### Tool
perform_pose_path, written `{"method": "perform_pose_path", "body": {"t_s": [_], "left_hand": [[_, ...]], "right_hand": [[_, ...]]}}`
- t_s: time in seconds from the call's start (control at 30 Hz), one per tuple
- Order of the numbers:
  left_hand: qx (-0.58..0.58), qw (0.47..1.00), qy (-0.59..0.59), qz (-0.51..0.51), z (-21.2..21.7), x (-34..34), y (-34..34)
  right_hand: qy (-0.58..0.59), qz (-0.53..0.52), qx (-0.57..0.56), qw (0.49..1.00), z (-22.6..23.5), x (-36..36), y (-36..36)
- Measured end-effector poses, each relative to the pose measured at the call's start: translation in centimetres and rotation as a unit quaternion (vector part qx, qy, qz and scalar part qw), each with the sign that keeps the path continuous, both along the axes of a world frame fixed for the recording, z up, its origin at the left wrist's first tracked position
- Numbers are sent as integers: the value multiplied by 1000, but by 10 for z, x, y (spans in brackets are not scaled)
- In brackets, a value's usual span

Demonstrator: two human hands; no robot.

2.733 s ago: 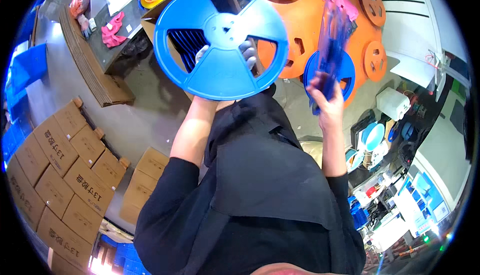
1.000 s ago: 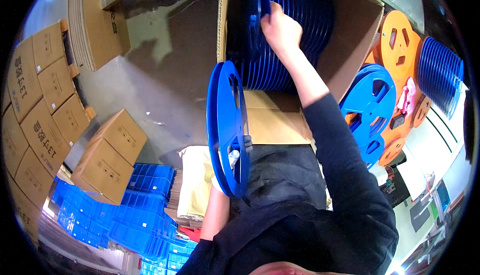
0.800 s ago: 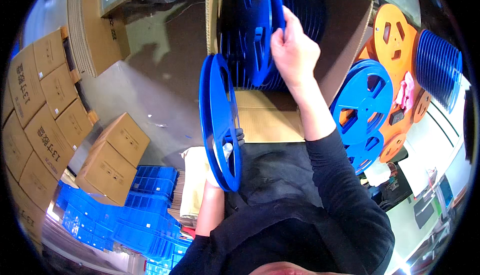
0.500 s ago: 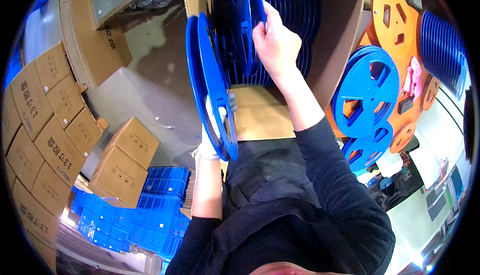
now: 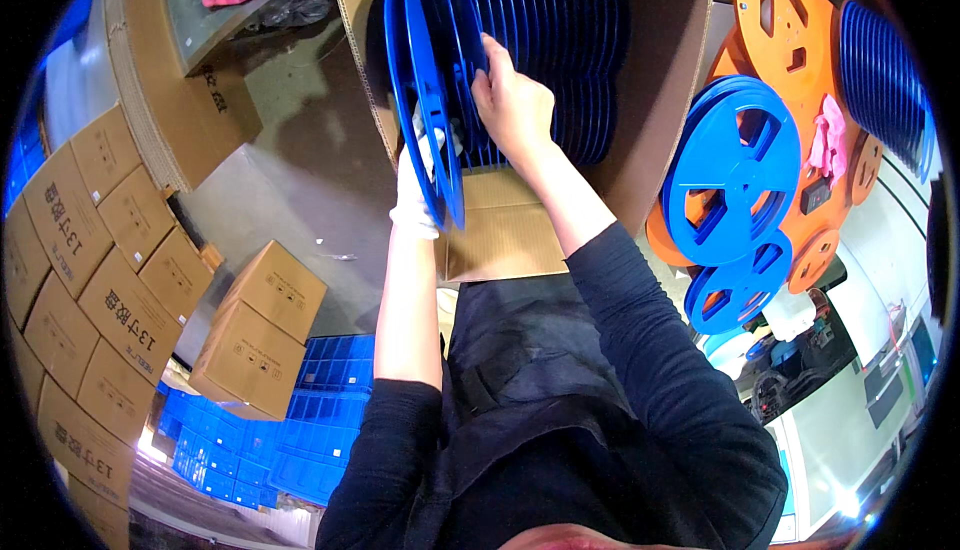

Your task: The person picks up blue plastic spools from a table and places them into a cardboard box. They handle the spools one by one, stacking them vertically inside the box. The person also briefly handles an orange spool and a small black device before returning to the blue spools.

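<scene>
My left hand (image 5: 414,190), in a white glove, grips a blue plastic reel (image 5: 430,100) by its lower part. The reel stands on edge at the left side of an open cardboard box (image 5: 660,100). My bare right hand (image 5: 517,107) is closed at the near rim of another blue reel (image 5: 462,35), just to the right of the first; its fingertips are partly hidden behind that rim. Several more blue reels (image 5: 570,60) stand upright in a close row inside the box, to the right of both hands.
Orange reels (image 5: 790,10) and blue reels (image 5: 735,175) lie to the right, with a pink cloth (image 5: 828,140) on them. Stacked cartons (image 5: 75,290) line the left; two cartons (image 5: 250,350) stand nearer. Blue crates (image 5: 325,380) sit below. A grey table (image 5: 230,10) is at upper left.
My left hand has carried its reel forward, from in front of the box to the box's left side. My right hand has moved left and slightly nearer, still at a reel's rim.
</scene>
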State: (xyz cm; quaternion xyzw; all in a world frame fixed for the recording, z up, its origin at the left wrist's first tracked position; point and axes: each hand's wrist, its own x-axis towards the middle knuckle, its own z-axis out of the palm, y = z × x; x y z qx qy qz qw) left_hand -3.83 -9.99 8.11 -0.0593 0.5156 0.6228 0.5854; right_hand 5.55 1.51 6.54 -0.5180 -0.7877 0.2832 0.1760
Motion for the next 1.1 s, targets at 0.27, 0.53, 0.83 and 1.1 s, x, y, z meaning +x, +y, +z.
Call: {"method": "perform_pose_path", "body": {"t_s": [0.27,0.53,0.83,1.1], "left_hand": [[-51,998,-2,22,-23,4,15],[-231,915,256,-209,-18,80,-161],[-219,917,217,-255,21,99,-169],[-165,920,243,-259,40,130,-188]], "right_hand": [[48,-13,-195,980,22,49,-29],[-94,-55,51,993,106,241,-68],[-301,-65,-39,951,67,349,-122],[-275,-7,58,960,63,339,-101]]}}
